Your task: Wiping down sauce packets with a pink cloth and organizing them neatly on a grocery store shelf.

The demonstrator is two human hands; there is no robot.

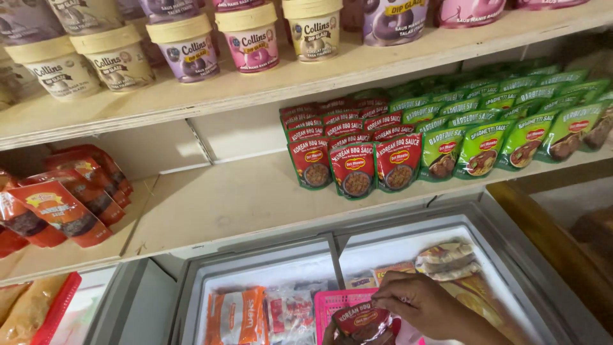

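Pouch: dark red sauce pouch (pixel 363 322) is sitting over the pink basket (pixel 338 301), above the chest freezer (pixel 504 255).
Right hand: right hand (pixel 424 305) is pinching the pouch's top edge.
Left hand: left hand (pixel 331 337) is supporting it below; grip unclear.
Shelf: matching red pouches (pixel 354 156) are standing above.

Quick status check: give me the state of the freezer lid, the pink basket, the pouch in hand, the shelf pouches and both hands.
Freezer lid: shut, glass panels closed.
Pink basket: resting on the lid, under the hands.
Red pouch: sealed, held over the basket.
Right hand: fingers pinching the pouch's top edge.
Left hand: mostly hidden below the pouch; grip unclear.
Shelf pouches: upright in rows, red beside green.
Tubs: lidded, on the top shelf.
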